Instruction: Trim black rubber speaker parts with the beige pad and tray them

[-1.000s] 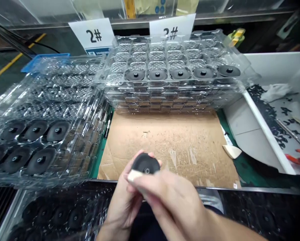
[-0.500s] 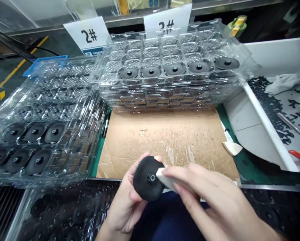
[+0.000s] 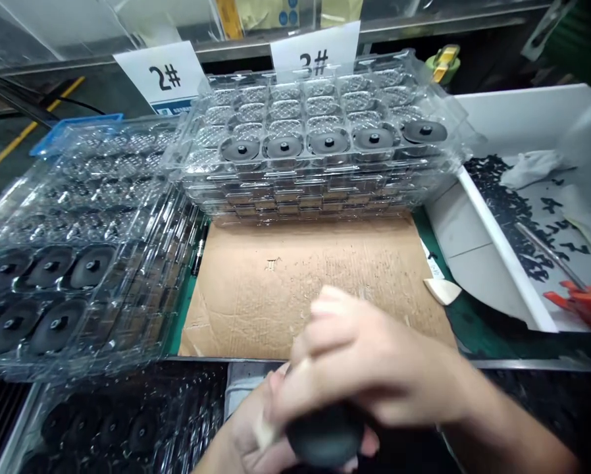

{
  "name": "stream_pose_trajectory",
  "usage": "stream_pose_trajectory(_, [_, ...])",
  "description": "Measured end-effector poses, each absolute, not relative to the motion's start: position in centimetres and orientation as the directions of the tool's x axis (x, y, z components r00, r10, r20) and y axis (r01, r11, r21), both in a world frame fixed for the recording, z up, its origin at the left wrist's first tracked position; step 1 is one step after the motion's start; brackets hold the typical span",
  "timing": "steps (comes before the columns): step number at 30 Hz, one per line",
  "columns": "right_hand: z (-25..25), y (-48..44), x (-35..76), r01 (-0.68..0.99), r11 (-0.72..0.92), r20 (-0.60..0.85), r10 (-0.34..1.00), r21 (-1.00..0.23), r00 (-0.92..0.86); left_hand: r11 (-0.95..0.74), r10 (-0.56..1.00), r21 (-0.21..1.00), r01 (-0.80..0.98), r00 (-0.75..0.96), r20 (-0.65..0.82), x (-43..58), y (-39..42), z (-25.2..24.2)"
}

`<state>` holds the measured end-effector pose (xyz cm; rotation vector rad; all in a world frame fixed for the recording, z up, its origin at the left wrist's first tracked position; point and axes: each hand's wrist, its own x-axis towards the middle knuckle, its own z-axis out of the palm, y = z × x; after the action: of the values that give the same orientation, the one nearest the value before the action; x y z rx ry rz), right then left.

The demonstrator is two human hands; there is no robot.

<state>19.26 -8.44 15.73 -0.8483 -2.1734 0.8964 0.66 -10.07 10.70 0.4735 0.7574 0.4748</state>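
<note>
My left hand (image 3: 243,424) is closed around a black rounded, dish-like part (image 3: 328,436) low in the view, beneath the cardboard's front edge. Over the part lies my right hand (image 3: 369,359), smeared by motion, its fingers curled around a small cream-coloured piece. One end of that cream piece (image 3: 264,431) pokes out below the fingers. The part's central hub is hidden. Similar black parts (image 3: 284,146) with small hubs sit in a row at the front of a clear plastic tray (image 3: 295,174), and others (image 3: 56,324) fill pockets of the left tray stack.
Brown cardboard (image 3: 246,289) covers the bench before me. A cream wedge (image 3: 442,291) lies at its right edge. The white bin (image 3: 507,250) on the right holds small black pieces and a red-handled tool (image 3: 579,299). Paper signs (image 3: 162,76) stand behind the trays.
Both hands have moved lower, bringing the black part toward me. My right hand has swung across the part, covering its hub and much of my left hand. The camera view has shifted slightly.
</note>
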Motion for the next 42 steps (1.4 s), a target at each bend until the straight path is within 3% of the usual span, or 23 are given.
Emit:
stream_pose_trajectory(3, [13.4, -8.3, 20.2, 0.454, 0.278, 0.134, 0.936, -0.847, -0.324, 0.946, 0.296, 0.266, -0.185, 0.83, -0.473, 0.8, -9.0, 11.0])
stream_pose_trajectory(6, [9.3, -8.9, 20.3, 0.541, 0.039, -0.06, 0.985, -0.84, -0.164, 0.974, 0.227, 0.081, -0.213, 0.89, -0.395, 0.6, -8.4, 11.2])
stream_pose_trajectory(8, [6.1, -9.9, 19.7, 0.605, -0.011, -0.102, 0.988, -0.796, -0.116, 0.964, 0.265, 0.093, -0.248, 0.887, -0.378, 0.4, -8.3, 11.1])
stream_pose_trajectory(14, [0.8, -13.4, 17.1, 0.73, -0.045, -0.023, 0.999, -0.682, 0.04, 0.94, 0.339, 0.109, -0.323, 0.855, -0.394, -0.4, -8.2, 10.3])
stream_pose_trajectory(20, [0.7, -11.9, 17.1, 0.765, 0.01, 0.043, 0.999, -0.644, 0.022, 0.921, 0.385, 0.102, -0.377, 0.831, -0.401, -0.8, -7.9, 9.8])
stream_pose_trajectory(30, [1.9, -11.0, 15.1, 0.659, 0.134, 0.114, 0.991, -0.741, -0.073, 0.842, 0.535, 0.201, -0.5, 0.729, -0.427, -2.3, -8.2, 9.4])
stream_pose_trajectory(33, [3.5, -10.7, 15.5, 0.661, 0.118, 0.104, 0.993, -0.741, -0.062, 0.81, 0.582, 0.242, -0.534, 0.679, -0.448, -2.5, -8.0, 9.2])
stream_pose_trajectory(36, [8.0, -10.1, 15.4, 0.648, 0.073, 0.158, 0.985, -0.758, 0.074, 0.746, 0.663, 0.355, -0.564, 0.573, -0.483, -1.9, -7.9, 9.1])
stream_pose_trajectory(39, [12.6, -10.5, 13.8, 0.581, 0.28, 0.382, 0.922, -0.764, 0.058, 0.692, 0.72, 0.447, -0.567, 0.501, -0.48, -1.0, -8.1, 9.3])
stream_pose_trajectory(42, [14.5, -11.0, 12.4, 0.534, 0.396, 0.428, 0.901, -0.747, -0.069, 0.667, 0.745, 0.468, -0.58, 0.507, -0.434, -0.5, -8.2, 9.7])
